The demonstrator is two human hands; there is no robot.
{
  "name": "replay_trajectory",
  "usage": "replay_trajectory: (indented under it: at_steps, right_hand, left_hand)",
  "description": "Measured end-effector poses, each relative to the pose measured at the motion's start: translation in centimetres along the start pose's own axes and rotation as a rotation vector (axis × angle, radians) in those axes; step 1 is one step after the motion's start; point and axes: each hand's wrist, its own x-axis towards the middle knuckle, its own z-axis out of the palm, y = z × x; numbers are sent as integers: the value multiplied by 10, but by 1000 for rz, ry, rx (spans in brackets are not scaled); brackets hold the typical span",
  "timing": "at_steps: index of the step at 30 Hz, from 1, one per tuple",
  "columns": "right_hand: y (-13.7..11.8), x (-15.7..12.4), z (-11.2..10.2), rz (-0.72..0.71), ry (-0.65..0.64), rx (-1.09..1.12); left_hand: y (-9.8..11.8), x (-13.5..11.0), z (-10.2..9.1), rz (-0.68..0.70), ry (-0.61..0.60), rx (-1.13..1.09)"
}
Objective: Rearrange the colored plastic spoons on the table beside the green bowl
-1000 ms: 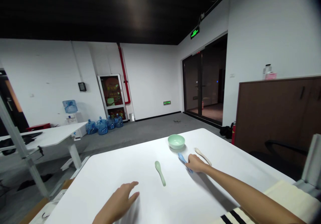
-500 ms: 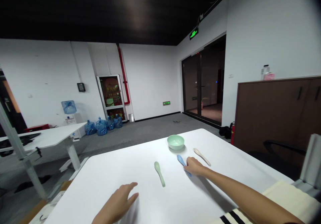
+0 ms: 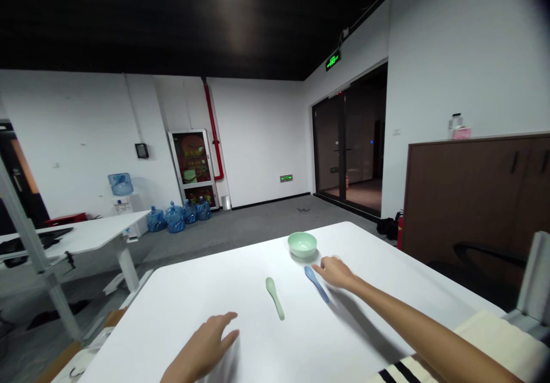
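On the white table (image 3: pixel 240 280) lie a light green spoon (image 3: pixel 275 297) and a blue spoon (image 3: pixel 317 284), both free. Behind them stands a small light green bowl (image 3: pixel 302 244). My right hand (image 3: pixel 337 272) reaches out just right of the blue spoon, with its fingers curled down over a cream spoon. Only the tip of that cream spoon (image 3: pixel 335 256) shows behind the knuckles. My left hand (image 3: pixel 206 343) rests flat on the near left of the table, fingers spread, holding nothing.
A dark brown cabinet (image 3: pixel 476 194) and a black chair (image 3: pixel 481 257) stand to the right. A second white desk (image 3: pixel 86 231) stands at the left, with blue water jugs (image 3: pixel 174 217) by the far wall. A folded cream cloth (image 3: pixel 498 343) lies at the near right.
My right hand has let go of the blue spoon, which now lies free, and shifted right and back onto the cream spoon. My left hand has stayed put.
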Motion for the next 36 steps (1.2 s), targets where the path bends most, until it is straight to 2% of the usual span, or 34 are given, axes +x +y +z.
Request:
replay_trajectory:
  at_steps: [3, 6, 8, 11, 14, 17, 36]
  right_hand:
    - [-7, -5, -29, -14, 68, 51]
    - [-12, -17, -42, -92, 119, 99]
    - [-14, -28, -38, -149, 142, 110]
    - [-13, -42, -20, -175, 129, 89]
    - [-9, -48, -1, -193, 49, 85]
    - [-4, -48, 9, -196, 9, 94]
    - [4, -42, 8, -230, 41, 147]
  left_hand:
    - [4, -2, -1, 9, 1, 2]
    - [8, -3, 0, 31, 19, 5]
    - [10, -3, 0, 44, 26, 10]
    - [8, -3, 2, 49, 17, 32]
    - [3, -1, 4, 45, 7, 53]
    - [1, 1, 5, 46, 21, 49]
    - [7, 3, 7, 71, 21, 49]
